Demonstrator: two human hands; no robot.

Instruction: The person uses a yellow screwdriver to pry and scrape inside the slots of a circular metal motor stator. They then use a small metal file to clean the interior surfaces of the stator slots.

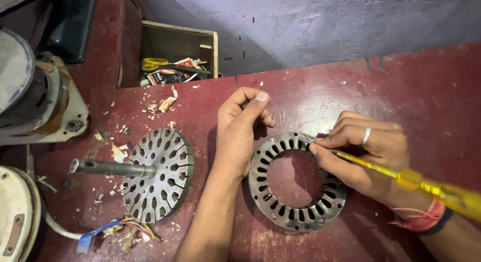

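Note:
A grey slotted metal ring (295, 219) lies flat on the dark red tabletop (401, 86). My left hand (241, 129) rests on the table at the ring's upper left edge, fingers curled, pressing against the rim. My right hand (362, 154), with a ring on one finger and a red wristband, grips a yellow-handled screwdriver (426, 184). Its tip sits in a slot at the top of the slotted ring. To the left lies a round slotted rotor (163, 174) with a steel shaft (107, 167) sticking out toward the left.
Cream-coloured motor housings (30, 91) stand at the far left. Loose coloured wires (123, 227) and paper scraps (163, 104) litter the table. An open wooden box (178, 54) at the back holds yellow-handled scissors and small packets. A grey wall runs behind.

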